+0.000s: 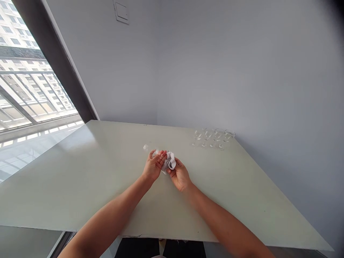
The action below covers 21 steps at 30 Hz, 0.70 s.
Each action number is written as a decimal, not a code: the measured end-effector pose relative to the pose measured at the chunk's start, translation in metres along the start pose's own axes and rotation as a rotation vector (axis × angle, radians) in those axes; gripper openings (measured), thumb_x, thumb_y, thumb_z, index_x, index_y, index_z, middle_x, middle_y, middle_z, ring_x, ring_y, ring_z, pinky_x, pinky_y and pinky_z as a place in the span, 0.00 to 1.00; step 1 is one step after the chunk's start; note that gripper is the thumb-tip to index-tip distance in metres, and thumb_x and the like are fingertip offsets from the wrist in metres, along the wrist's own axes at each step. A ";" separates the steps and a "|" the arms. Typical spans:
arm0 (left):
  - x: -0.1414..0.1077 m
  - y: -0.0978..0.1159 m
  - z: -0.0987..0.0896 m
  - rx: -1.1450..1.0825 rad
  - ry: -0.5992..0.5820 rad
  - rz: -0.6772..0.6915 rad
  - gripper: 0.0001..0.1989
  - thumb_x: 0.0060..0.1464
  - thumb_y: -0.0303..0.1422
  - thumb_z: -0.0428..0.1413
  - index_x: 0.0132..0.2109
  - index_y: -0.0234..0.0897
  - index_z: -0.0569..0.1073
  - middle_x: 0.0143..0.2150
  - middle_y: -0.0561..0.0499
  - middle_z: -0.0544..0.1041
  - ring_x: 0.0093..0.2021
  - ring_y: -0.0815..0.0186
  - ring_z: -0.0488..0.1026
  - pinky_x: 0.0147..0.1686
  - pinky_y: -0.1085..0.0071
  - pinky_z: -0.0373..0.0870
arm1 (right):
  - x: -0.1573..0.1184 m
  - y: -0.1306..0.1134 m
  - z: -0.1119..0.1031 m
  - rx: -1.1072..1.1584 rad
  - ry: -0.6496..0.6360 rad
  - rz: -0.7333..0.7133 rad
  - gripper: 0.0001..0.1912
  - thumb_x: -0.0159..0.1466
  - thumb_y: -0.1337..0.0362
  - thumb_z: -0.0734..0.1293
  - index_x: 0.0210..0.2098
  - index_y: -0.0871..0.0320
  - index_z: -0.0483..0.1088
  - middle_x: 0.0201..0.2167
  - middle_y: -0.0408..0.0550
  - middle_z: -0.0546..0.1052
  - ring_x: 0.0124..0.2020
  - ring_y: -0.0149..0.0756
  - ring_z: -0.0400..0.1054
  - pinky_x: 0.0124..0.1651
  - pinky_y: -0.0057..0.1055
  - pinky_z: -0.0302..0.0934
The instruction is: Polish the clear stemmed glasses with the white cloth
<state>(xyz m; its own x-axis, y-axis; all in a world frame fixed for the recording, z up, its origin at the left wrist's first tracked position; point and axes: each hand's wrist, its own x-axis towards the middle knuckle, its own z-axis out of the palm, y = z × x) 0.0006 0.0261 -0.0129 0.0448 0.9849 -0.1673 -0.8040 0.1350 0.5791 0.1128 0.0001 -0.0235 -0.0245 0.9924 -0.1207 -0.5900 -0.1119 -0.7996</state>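
Note:
My left hand [154,165] is closed around a small clear glass [155,153], which shows between the thumb and fingers above the table. Part of that glass is hidden by the fingers. A crumpled white cloth [170,161] is gripped in my right hand [179,174], and it bunches up against the fingertips of my left hand. Just beyond the left hand there is a small clear piece [145,147]; I cannot tell if it belongs to the held glass or is separate.
Several clear stemmed glasses [217,136] stand grouped at the table's back right, near the wall. The pale table [107,172] reaches the grey walls [228,64]. A window [32,79] is at the left, and a switch plate [122,12] is on the wall.

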 end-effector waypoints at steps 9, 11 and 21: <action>-0.021 -0.004 0.016 0.488 -0.179 0.253 0.31 0.41 0.31 0.62 0.50 0.44 0.55 0.34 0.53 0.73 0.41 0.62 0.74 0.46 0.62 0.67 | -0.004 0.010 0.004 0.115 0.050 0.244 0.05 0.51 0.70 0.58 0.26 0.57 0.62 0.22 0.45 0.68 0.20 0.30 0.59 0.18 0.25 0.51; -0.024 -0.004 0.015 0.590 -0.229 0.308 0.31 0.42 0.31 0.61 0.51 0.44 0.54 0.34 0.53 0.73 0.42 0.61 0.74 0.47 0.62 0.66 | -0.006 0.014 0.003 0.008 0.023 0.280 0.03 0.52 0.68 0.57 0.25 0.57 0.61 0.19 0.43 0.65 0.17 0.28 0.56 0.15 0.23 0.47; -0.016 0.007 0.006 0.719 -0.079 0.509 0.28 0.45 0.29 0.59 0.50 0.45 0.55 0.37 0.52 0.73 0.46 0.63 0.72 0.48 0.65 0.63 | -0.009 -0.001 -0.013 -1.171 -0.263 -0.299 0.05 0.55 0.66 0.63 0.26 0.55 0.71 0.38 0.46 0.73 0.26 0.30 0.64 0.27 0.28 0.57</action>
<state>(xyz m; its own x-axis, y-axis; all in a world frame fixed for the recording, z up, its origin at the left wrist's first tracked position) -0.0022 0.0119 -0.0011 -0.1552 0.9451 0.2877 -0.1714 -0.3126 0.9343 0.1241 -0.0091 -0.0290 -0.2544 0.9518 0.1711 0.4734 0.2768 -0.8362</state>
